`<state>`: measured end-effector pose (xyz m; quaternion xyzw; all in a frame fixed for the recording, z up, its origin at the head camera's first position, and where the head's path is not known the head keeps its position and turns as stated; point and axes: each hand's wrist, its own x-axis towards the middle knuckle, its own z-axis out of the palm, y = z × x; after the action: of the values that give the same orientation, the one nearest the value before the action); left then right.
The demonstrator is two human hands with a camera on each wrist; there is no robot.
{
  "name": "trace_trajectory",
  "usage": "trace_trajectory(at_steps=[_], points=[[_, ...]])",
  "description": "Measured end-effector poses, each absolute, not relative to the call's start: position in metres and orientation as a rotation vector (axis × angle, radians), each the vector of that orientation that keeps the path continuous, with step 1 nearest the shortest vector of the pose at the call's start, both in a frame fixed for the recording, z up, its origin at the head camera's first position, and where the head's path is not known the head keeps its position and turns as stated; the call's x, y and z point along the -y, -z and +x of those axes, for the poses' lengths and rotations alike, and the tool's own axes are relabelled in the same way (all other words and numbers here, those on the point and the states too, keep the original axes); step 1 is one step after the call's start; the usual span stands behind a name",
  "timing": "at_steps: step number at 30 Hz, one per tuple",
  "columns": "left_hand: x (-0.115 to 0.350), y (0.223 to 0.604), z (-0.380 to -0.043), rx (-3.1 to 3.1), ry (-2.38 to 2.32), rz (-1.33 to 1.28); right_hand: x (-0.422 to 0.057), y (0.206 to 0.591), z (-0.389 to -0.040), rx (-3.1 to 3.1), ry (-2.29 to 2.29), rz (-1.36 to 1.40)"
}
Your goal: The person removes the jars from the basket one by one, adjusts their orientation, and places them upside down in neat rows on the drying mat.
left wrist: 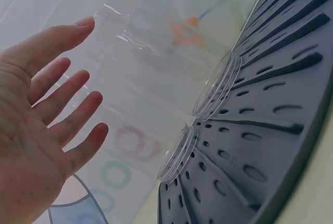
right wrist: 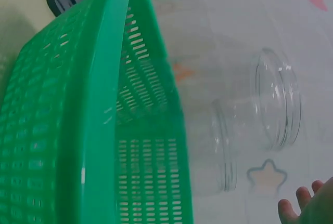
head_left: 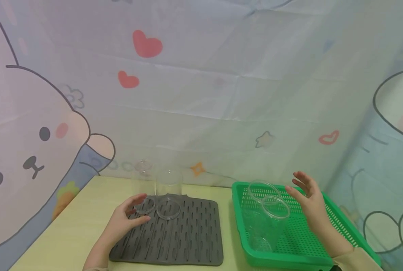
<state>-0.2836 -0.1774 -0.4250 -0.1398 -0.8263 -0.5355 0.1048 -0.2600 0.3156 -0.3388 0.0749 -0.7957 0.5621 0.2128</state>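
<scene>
Hovering left hand [head_left: 124,216]: I see spread fingers, empty; rim-down cups [head_left: 169,184] just beyond, on the grey mat [head_left: 196,241].
Right hand [head_left: 310,199]: fingers parted, empty; rim-up cups [head_left: 272,226] to its left, in the green basket [head_left: 266,259].

The basket [head_left: 283,259] is green, the mat [head_left: 198,237] grey, the cups [head_left: 169,186] colourless, the backdrop [head_left: 201,94] cartoon-patterned.
</scene>
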Motion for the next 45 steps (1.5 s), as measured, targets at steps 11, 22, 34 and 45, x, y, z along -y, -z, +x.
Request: trace_trajectory(at_steps=[11, 22, 34, 45], points=[[0.178, 0.426, -0.283, 2.439, 1.576, -0.410, -0.334, 0.345, -0.268, 2.478, -1.555, 0.142], [0.177, 0.427, -0.285, 2.442, 1.586, -0.418, -0.338, 0.363, -0.275, 2.588, -1.536, 0.051], [0.177, 0.428, -0.285, 2.448, 1.601, -0.419, -0.340, 0.368, -0.285, 2.834, -1.428, 0.023], [0.177, 0.429, -0.286, 2.441, 1.613, -0.418, -0.338, 0.370, -0.295, 2.974, -1.398, -0.024]])
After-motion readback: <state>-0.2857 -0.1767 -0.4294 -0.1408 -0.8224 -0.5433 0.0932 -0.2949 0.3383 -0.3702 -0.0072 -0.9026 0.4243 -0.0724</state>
